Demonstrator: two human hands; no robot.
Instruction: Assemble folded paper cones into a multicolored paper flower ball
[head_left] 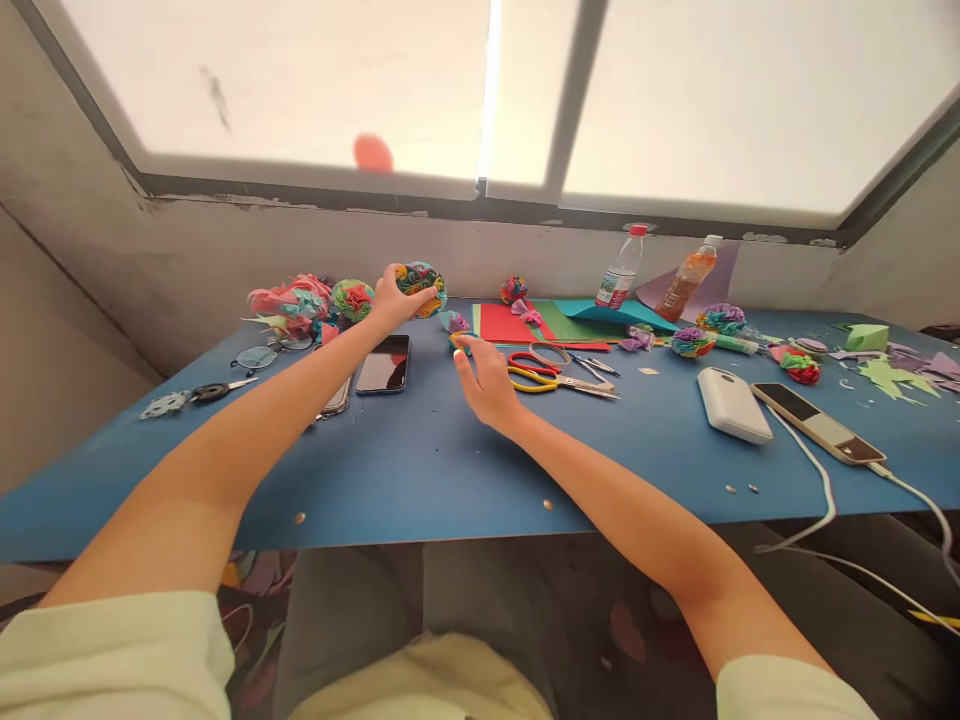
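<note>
A round ball of curled multicolored paper (pixel 421 290) is held up over the back of the blue table by my left hand (pixel 391 300), its thumb and fingers closed around the ball's side. My right hand (pixel 486 380) rests low over the middle of the table, thumb and index finger apart. Just behind its fingertips is a small yellow and blue piece (pixel 454 341), partly hidden; whether they touch, I cannot tell. Right of this hand lie yellow-handled scissors (pixel 555 380) and red-handled scissors (pixel 531 364). A black phone (pixel 384 364) lies between my arms.
Paper flowers (pixel 292 305) and eyeglasses (pixel 259 357) lie at left. Colored sheets (pixel 502 322) sit at the back, near two bottles (pixel 621 270) (pixel 686 280). A white power bank (pixel 733 404) and a cabled phone (pixel 817 422) lie at right, with paper scraps (pixel 896 378) beyond.
</note>
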